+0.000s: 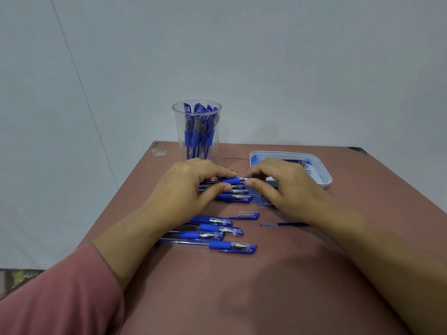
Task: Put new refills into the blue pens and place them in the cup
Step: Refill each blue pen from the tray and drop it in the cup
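My left hand (191, 189) grips the blue rubber grip of a blue pen (233, 181) held level above the table. My right hand (280, 187) pinches the pen's metal tip end between thumb and fingers. Under my hands lies a pile of capped blue pens (235, 198). Several more capped blue pens (217, 232) lie nearer to me. A loose pen cap (246, 215) and a single refill (280, 224) lie just right of them. The clear plastic cup (197, 131) at the back holds several blue pens upright.
A white tray (324, 170) with refills and blue ink stains sits at the back right of the reddish table (242, 286). A pale wall stands behind the table. My pink sleeve (60, 298) fills the lower left.
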A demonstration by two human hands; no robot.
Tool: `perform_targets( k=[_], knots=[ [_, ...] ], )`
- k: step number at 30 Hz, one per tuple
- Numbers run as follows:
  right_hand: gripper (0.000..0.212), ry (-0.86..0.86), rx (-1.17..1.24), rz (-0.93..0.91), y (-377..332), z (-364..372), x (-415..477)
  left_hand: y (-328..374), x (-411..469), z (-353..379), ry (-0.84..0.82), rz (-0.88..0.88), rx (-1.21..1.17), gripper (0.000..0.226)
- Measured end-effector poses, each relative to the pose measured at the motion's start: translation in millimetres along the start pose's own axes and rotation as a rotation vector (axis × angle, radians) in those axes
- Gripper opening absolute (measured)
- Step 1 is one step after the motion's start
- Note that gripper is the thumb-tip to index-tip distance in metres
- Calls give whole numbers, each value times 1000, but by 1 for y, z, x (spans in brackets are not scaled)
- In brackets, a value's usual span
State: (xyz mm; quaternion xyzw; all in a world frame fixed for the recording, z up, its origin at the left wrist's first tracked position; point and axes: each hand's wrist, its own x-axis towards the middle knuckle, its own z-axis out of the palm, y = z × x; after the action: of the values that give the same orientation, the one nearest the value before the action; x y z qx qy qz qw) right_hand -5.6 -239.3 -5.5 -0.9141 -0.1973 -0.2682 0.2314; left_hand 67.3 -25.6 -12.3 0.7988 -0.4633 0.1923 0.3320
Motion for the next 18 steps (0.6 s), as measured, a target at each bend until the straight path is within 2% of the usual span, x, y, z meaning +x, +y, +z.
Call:
perform_targets(
  k=[2, 5, 8, 11, 14, 18],
  knots=[
    [26, -10, -3, 10, 2, 1, 0, 0, 0, 0, 1, 1, 0, 25],
    [26, 23, 11, -6, 2, -1, -1, -1, 0, 0, 4, 3, 1, 26],
    [12, 28, -16, -32, 2, 0, 0, -1, 0, 0, 8, 8, 3, 25],
    [29, -1, -32, 0, 3, 0, 0, -2, 0, 1, 10, 10, 5, 24],
    [30, 5, 10, 11, 2, -1, -1, -2, 0, 0, 6, 7, 4, 25],
    [12, 25, -10, -47, 1, -1, 0, -1, 0, 0, 6, 5, -3, 25]
  ],
)
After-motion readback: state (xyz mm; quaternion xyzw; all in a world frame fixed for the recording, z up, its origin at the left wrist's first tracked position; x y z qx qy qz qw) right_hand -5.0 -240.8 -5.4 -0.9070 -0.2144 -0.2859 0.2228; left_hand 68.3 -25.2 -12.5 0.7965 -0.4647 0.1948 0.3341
